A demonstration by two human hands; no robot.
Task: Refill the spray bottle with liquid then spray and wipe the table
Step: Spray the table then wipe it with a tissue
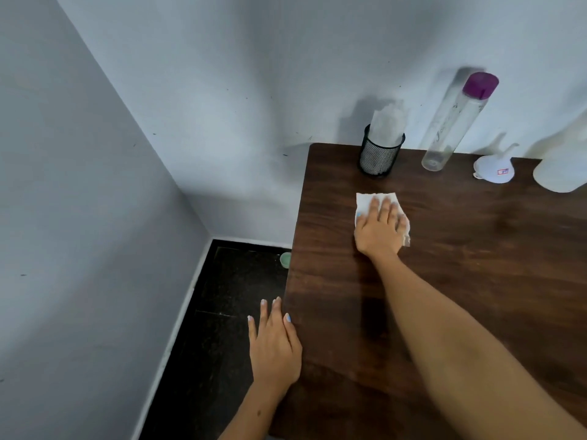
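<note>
My right hand [379, 228] lies flat on a white paper towel [368, 201], pressing it onto the dark wooden table [476, 265] near the table's far left part. My left hand [274, 341] rests with fingers apart at the table's left edge and holds nothing. A tall clear bottle with a purple cap [454, 122] stands at the back. A white funnel [494, 168] sits beside it. A white bottle body [563, 160] is cut off by the right frame edge; its top is out of sight.
A black mesh cup [379, 157] holding rolled white tissue stands at the table's back left corner. Grey walls close in behind and to the left. Dark floor lies left of the table, with a small green round object [286, 259] by the table edge.
</note>
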